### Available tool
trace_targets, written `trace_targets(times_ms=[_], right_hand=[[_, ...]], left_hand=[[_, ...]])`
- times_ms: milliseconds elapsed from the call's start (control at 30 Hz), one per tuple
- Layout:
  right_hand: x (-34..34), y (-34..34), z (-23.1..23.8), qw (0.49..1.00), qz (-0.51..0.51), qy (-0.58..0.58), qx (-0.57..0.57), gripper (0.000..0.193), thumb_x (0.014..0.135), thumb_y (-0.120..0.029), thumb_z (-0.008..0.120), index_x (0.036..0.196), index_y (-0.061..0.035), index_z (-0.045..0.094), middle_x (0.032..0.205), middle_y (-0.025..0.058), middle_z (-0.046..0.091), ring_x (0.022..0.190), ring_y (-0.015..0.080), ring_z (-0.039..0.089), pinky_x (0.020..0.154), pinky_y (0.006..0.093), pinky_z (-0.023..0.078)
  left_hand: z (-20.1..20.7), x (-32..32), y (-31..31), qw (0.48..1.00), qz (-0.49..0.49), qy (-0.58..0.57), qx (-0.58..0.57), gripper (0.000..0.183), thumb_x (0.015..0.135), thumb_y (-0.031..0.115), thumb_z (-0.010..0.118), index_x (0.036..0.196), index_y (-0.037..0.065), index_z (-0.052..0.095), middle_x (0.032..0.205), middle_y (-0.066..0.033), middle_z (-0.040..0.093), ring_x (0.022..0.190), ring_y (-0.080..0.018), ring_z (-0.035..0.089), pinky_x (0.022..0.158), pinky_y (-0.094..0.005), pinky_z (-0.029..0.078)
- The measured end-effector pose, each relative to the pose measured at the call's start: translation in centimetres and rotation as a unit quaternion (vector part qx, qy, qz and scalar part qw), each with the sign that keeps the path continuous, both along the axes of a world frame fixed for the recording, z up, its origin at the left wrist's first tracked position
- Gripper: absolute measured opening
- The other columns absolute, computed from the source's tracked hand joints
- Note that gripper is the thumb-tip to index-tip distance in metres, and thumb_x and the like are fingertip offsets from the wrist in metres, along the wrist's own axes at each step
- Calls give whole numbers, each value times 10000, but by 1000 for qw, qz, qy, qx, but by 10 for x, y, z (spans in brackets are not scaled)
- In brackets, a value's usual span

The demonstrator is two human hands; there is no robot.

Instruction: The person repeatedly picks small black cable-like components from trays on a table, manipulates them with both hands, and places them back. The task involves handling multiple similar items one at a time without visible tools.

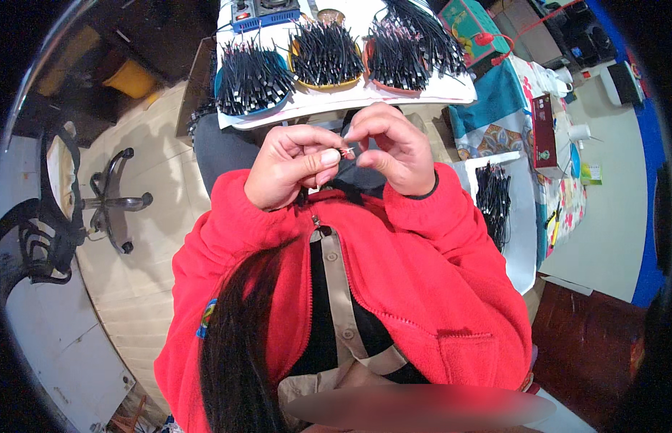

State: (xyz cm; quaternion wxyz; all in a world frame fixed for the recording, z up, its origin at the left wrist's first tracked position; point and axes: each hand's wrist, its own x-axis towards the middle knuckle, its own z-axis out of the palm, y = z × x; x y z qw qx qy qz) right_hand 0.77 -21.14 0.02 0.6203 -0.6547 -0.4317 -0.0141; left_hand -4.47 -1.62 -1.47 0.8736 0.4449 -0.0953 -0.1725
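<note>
My left hand (296, 164) is closed, pinching the end of a thin cable (347, 152) between thumb and forefinger. Small reddish and pale wire strands show at its tip; the rest is hidden by the fingers. Close beside that tip, my right hand (399, 148) has its fingers curved and its thumb apart from them, with a gap between. Both hands are in front of my chest, just short of the table edge. Bundles of short black cables with pale ends fill a blue tray (256, 107), a yellow tray (334, 84) and an orange-red tray (399, 89).
The trays stand on a white-covered table (451, 92), with a blue device (267, 20) and a small round tin (331, 15) behind. More black cables (493, 198) lie on a white surface at right, beside a dark red box (545, 133). A swivel chair (108, 195) stands at left.
</note>
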Motion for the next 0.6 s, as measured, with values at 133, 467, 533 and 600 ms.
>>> trace_targets(times_ms=[133,467,533,600], right_hand=[[20,4,5,997,-16,-68,-29,135,784,-84,710,874,-16,635,859,80,604,783,191,566,701,283,446],[67,9,-16,966,28,225,124,321,927,-208,588,1151,17,543,1012,73,598,900,126,565,795,275,459],[79,6,-30,977,21,212,13,229,932,-190,567,1053,1,599,916,71,621,844,128,589,747,265,467],[84,5,-48,972,55,216,-67,185,930,-179,559,957,-13,637,819,62,640,776,134,611,702,267,477]], left_hand=[[7,18,4,999,-2,15,33,166,863,66,634,1007,-15,649,677,-20,580,549,-48,488,457,-172,295],[87,79,26,965,34,-22,260,149,912,50,567,1049,-6,549,743,-25,608,645,-40,529,562,-172,387],[103,107,29,940,98,-100,312,129,900,45,581,1022,5,568,760,-26,631,666,-56,561,592,-187,420],[104,149,28,873,155,-215,409,92,880,44,603,955,-8,601,725,-38,631,659,-66,581,592,-199,444]])
